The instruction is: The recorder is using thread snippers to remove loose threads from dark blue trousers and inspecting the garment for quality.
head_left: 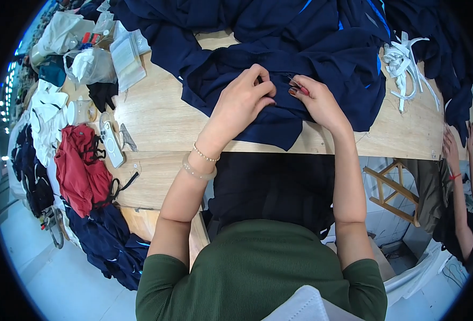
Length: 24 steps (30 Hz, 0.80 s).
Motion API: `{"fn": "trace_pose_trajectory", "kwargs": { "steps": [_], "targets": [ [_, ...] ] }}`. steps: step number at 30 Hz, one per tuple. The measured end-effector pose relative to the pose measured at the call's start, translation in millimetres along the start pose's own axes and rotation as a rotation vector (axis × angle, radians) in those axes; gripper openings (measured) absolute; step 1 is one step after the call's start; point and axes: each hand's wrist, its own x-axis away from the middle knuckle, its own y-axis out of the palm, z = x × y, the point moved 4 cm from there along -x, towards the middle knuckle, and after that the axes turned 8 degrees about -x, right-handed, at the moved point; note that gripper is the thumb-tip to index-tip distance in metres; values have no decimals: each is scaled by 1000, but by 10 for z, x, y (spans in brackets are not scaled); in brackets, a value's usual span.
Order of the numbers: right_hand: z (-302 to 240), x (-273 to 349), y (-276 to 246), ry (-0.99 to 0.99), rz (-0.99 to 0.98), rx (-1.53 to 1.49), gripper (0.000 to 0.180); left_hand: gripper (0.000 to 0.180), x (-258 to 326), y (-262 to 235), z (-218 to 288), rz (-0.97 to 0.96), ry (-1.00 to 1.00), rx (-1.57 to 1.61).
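A navy blue garment [268,131] lies bunched on the wooden table in front of me, its lower edge hanging slightly over the front. My left hand [245,99] is closed, its curled fingers pinching the cloth near a fold. Just to its right, my right hand [316,101] grips a small red-handled tool with a thin metal tip [304,90]. That tip points up and left, over the fabric between the hands. Most of the handle is hidden inside the fingers, so its exact kind is unclear.
More navy garments [220,18] pile up behind. White straps [405,64] lie at the right. Leftward are a phone [112,143], a red bag [81,168] and plastic bags [91,67]. A wooden stool [391,190] stands below right, near another person's arm [461,208].
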Motion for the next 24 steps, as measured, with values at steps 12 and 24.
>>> {"fn": "trace_pose_trajectory", "kwargs": {
  "steps": [12,24],
  "targets": [
    [-24,0,61,-8,30,-4,13,7,227,-753,-547,498,-476,-95],
    [151,-149,141,-150,21,83,13,24,98,84,-36,-60,-47,-116]
  ]
}}
